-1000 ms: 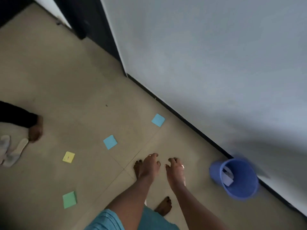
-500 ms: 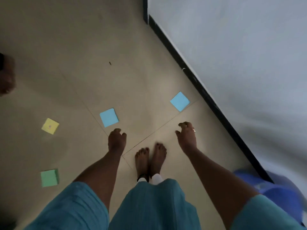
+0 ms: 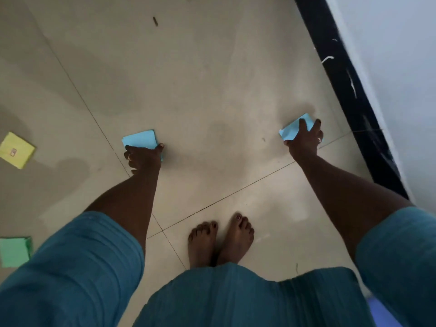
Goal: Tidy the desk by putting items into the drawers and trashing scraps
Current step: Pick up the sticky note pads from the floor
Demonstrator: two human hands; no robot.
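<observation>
Both grasping now! Left hand [image 3: 144, 158] curls onto the left blue note [image 3: 139, 138] on the floor [image 3: 212, 86]; right hand [image 3: 305, 142] pinches the right blue note [image 3: 292, 130] near the black skirting [image 3: 342, 79]. Half a second ago both hung empty above them.

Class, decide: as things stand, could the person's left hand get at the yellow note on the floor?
Probably yes: only bare floor lies between the left hand and the yellow note, though that hand is gripping a blue note.

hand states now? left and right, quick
Left hand: closed, fingers curled on the left blue note.
Right hand: closed, pinching the right blue note.
</observation>
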